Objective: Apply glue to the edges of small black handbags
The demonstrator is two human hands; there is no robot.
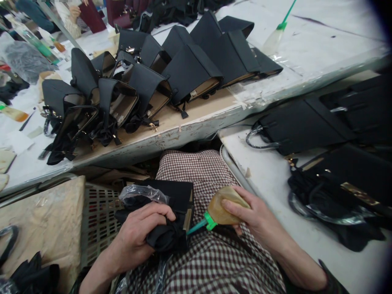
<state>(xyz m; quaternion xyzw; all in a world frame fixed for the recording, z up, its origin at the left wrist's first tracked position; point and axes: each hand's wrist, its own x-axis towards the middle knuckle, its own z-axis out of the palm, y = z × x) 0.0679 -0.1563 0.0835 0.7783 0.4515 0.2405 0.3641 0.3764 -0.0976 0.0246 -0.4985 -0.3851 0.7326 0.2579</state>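
Note:
On my lap, over a brown-and-white checked apron (196, 167), lies a black handbag (179, 190) with a plastic-wrapped handle (143, 194). My left hand (143, 230) grips it, fingers closed around bunched black fabric (167, 237) on its side. My right hand (248, 208) is wrapped round a glue bottle (223, 204) of yellowish liquid with a green cap. The bottle is tipped to the left, and its thin green nozzle (197, 226) reaches the bag's edge beside a light strip. Whether liquid is coming out cannot be made out.
Several black bags (196, 67) stand crowded along the workbench edge (183, 130) ahead. Another green-tipped bottle (275, 38) stands behind them. More black bags (303, 122) lie on a white surface at right. A plastic crate (99, 216) is at left. Another person's hand (74, 12) shows far back.

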